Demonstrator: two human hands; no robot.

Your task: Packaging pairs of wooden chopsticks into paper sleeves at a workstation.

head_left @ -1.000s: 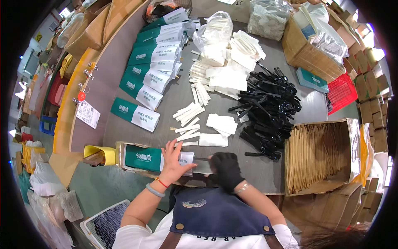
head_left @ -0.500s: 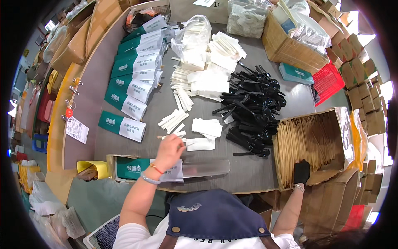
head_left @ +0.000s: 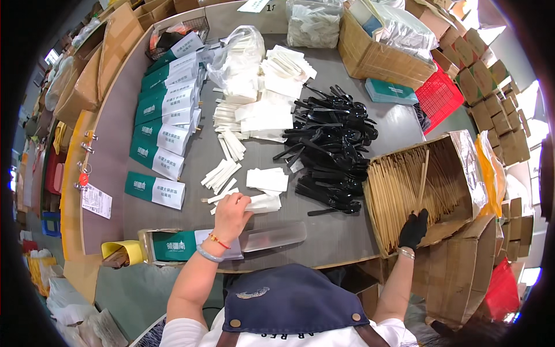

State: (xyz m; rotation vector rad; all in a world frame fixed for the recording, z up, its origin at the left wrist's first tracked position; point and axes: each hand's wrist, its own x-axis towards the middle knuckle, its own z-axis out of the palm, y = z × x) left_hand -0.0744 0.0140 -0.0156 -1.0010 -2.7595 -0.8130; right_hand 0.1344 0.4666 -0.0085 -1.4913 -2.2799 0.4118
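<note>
Head view: your black-gloved right hand (head_left: 413,230) pinches slim, straight wooden sticks (head_left: 425,176) over the cardboard carton (head_left: 448,229). Your bare left hand (head_left: 231,215) curls at flat white packets (head_left: 265,203) on the grey table (head_left: 329,243); can't tell if gripping.

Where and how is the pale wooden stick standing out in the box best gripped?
Probably by its near end, coming from the person's side: this pale stick is long and thin, and that end lies at the gloved right hand. The far end reaches across the packed sticks, so a grip there means reaching farther.
</note>
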